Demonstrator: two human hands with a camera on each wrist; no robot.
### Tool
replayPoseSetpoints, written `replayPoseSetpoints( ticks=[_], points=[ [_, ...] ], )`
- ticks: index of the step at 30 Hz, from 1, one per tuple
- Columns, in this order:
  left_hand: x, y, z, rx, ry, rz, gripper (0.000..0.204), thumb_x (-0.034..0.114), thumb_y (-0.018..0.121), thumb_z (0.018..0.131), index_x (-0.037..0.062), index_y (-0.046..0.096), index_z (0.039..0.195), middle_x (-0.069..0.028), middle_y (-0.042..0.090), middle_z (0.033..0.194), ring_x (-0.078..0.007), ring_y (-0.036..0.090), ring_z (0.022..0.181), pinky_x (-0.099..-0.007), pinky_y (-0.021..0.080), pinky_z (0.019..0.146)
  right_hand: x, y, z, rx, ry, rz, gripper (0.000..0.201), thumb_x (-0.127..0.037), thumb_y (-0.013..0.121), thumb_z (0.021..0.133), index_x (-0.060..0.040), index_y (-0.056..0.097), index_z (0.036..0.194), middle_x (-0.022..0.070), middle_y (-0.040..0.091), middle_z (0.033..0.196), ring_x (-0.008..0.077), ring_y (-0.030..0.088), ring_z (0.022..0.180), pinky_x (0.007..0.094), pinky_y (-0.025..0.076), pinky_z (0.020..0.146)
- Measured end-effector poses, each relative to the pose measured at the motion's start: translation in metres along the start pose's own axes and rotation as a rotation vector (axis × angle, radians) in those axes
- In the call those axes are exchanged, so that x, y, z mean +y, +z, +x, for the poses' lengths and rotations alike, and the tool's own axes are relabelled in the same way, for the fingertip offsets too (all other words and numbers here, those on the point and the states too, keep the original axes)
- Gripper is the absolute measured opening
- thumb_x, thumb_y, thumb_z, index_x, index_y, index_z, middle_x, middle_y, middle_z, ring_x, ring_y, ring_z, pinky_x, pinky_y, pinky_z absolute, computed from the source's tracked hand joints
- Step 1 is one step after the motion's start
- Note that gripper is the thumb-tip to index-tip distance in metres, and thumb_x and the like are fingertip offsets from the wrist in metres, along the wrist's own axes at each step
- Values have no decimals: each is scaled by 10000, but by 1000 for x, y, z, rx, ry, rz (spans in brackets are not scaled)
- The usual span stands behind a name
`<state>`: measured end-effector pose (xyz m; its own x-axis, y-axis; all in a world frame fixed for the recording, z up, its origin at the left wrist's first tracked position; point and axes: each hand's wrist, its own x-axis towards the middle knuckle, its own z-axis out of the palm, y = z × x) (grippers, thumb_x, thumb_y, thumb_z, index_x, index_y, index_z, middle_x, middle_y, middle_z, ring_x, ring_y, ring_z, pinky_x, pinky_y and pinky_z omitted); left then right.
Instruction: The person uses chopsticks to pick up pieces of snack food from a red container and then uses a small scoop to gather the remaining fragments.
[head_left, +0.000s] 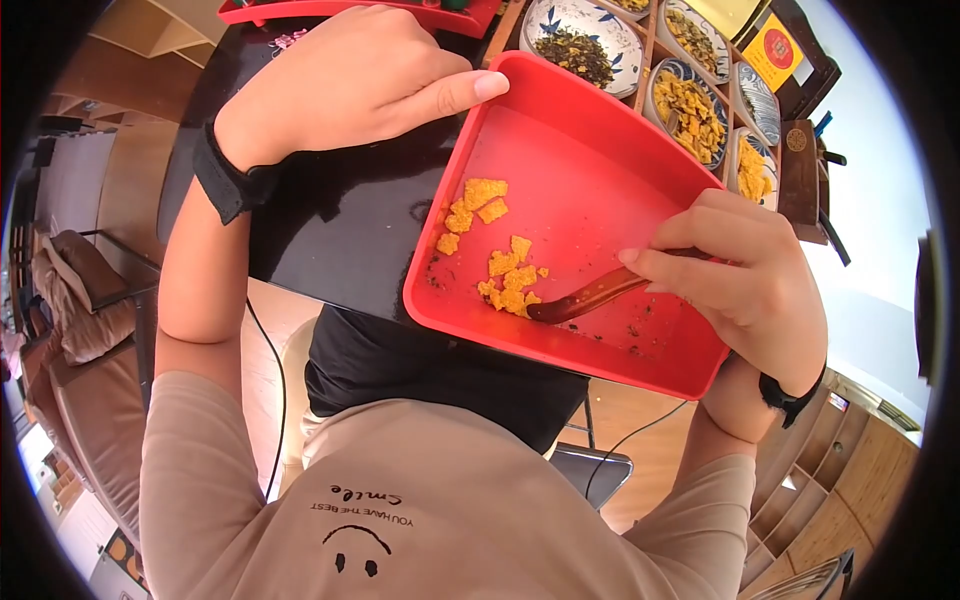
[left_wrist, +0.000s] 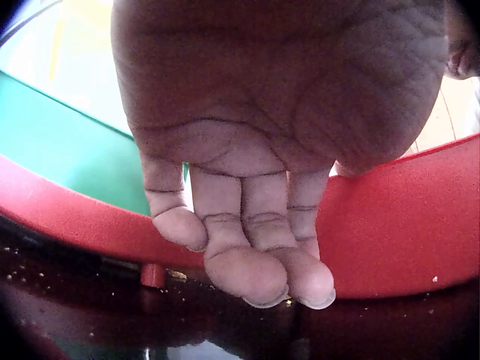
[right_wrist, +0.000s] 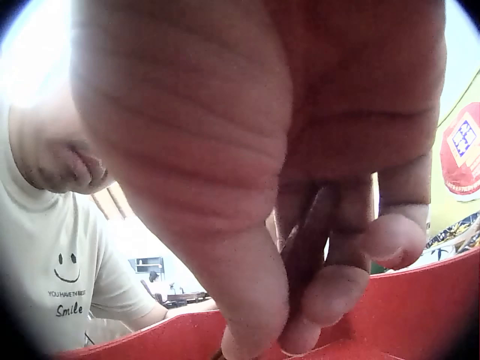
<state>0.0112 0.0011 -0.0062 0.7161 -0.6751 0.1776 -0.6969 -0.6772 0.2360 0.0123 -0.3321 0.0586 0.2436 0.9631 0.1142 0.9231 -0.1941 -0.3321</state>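
A red tray (head_left: 590,165) with raised walls lies tilted across the table edge in front of me. Crumbly yellow pieces (head_left: 515,280) and dark specks are scattered on its floor, with a second small cluster of yellow pieces (head_left: 484,194) toward its left wall. My right hand (head_left: 750,270) pinches the handle of a brown wooden spoon (head_left: 595,296), whose far end touches the yellow pieces. Over the tray's upper left corner, my left hand (head_left: 345,85) has its thumb stretched to the rim. Its other fingers (left_wrist: 244,270) hang loosely bent outside the red wall, holding nothing.
Beyond the tray, a wooden divided box holds patterned bowls, among them one with dark dried leaves (head_left: 575,55) and one with yellow pieces (head_left: 688,115). A second red tray (head_left: 330,8) stands at the far left on the glossy black tabletop (head_left: 330,235). Black cables hang below.
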Motion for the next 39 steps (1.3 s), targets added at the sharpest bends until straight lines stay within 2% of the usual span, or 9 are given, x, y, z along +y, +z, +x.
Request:
replayPoseSetpoints(
  ticks=[9,14,15,17,21,23,33,39],
  points=[
    [0,1,0,6,-6,4,552,348,414,1118,-22,607,756,-212,526,666,-400,554,665,-481,440,663,-5,-4,0,71,52,-46,281,-109,814,710,14,706,940,101,616,781,296,610,699,388,483,595],
    [0,1,0,5,0,-2,553,350,414,1119,-24,626,772,-213,541,671,-394,563,661,-476,449,666,-17,-5,0,-20,145,-88,281,-212,780,808,16,678,937,113,553,718,305,556,623,409,429,553],
    [0,1,0,8,-2,-4,553,351,414,1119,-25,630,775,-214,544,672,-394,566,664,-474,451,666,-18,-5,0,-20,144,-88,281,-212,780,808,16,678,937,113,553,718,305,556,623,409,429,553],
    [0,1,0,10,-6,-6,553,352,415,1119,-25,634,779,-215,547,673,-394,568,666,-473,453,667,-22,-5,3,-65,176,-125,217,-179,802,777,-28,674,866,94,599,724,282,636,653,389,500,564],
    [1,0,-1,9,-4,-6,551,351,415,1120,-27,645,793,-217,551,675,-394,573,667,-470,458,667,-26,-2,5,-55,167,-134,219,-194,793,789,-27,669,858,93,594,721,284,629,646,390,498,564],
    [1,0,-1,0,-13,-2,550,351,414,1120,-28,649,797,-218,552,675,-394,573,667,-470,458,666,-26,0,3,-9,161,-115,281,-226,771,822,18,670,918,112,548,712,313,561,620,408,432,551],
    [0,2,-1,15,-5,9,566,368,402,1122,-25,662,808,-214,573,681,-389,585,664,-465,471,666,-35,4,7,-29,160,-145,309,-255,786,759,-10,676,912,84,524,704,267,572,633,381,429,521],
    [0,2,-1,15,-4,15,572,372,401,1122,-26,660,803,-213,563,671,-388,581,658,-466,469,660,-34,2,7,-30,104,-126,292,-180,819,704,-14,671,895,74,546,706,255,576,620,375,439,517]
  ],
)
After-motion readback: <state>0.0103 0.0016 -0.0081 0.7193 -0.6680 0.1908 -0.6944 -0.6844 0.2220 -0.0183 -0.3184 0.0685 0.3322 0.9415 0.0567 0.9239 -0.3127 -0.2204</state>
